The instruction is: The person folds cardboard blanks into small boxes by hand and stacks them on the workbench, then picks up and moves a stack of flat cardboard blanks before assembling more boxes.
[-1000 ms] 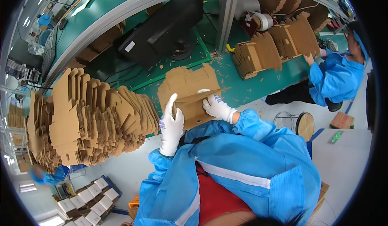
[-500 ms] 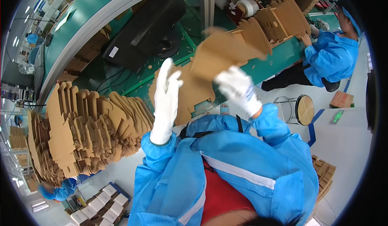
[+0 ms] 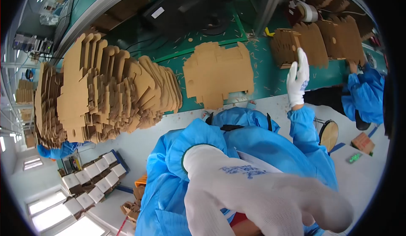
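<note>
My left hand (image 3: 253, 189), in a white glove with blue print, is close to the camera over my chest. Its thumb side is apart from the fingers, the fingertips are blurred, and nothing shows in it. My right hand (image 3: 298, 79), gloved in white, is raised with its fingers stretched out and empty, just in front of upright folded cardboard pieces (image 3: 313, 46). A flat die-cut cardboard sheet (image 3: 218, 73) lies on the green table (image 3: 264, 81) between the hands and the monitor. Left of it stands a big stack of cut cardboard (image 3: 105, 92).
A black monitor (image 3: 190, 8) and a metal post (image 3: 270, 8) stand behind the sheet. At the right, a co-worker in blue (image 3: 366, 92) touches cardboard. A round stool (image 3: 328, 135) is on the floor. White boxes (image 3: 93, 170) are at the lower left.
The blurred cardboard piece between my hands is no longer there; folded pieces stand at the right. My left hand has come back toward the camera, my right hand has moved right. The view has shifted.
</note>
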Demonstrator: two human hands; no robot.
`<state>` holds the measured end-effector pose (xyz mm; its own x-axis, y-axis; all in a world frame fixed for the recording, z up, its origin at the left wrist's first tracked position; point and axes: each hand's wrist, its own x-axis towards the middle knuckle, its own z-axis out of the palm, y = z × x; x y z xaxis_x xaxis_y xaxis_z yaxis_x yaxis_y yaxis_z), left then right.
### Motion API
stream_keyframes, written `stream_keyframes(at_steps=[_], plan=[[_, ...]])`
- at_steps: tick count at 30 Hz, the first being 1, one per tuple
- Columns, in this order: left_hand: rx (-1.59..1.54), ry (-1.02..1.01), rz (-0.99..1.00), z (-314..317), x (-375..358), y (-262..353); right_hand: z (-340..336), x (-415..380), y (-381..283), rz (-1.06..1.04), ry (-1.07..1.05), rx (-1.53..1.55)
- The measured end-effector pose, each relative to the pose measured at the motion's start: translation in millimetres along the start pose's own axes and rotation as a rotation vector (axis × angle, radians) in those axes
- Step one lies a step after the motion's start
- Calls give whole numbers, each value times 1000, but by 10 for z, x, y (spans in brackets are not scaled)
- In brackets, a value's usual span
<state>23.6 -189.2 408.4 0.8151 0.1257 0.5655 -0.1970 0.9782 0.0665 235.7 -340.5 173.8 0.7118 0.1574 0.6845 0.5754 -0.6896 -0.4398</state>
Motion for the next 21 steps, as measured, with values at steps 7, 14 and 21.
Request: stream_keyframes(at_steps=[7,14,21], plan=[[1365,261,-287,-1274,-44,904,410,-462,-499,-92,-414,304],[2209,1111,-606,-3535,-1619,1442,988,-1502,-238,679,-873,294],[1749,1058,-35,-2595,-1004,1233,285,-432,-796,536,-406,794]])
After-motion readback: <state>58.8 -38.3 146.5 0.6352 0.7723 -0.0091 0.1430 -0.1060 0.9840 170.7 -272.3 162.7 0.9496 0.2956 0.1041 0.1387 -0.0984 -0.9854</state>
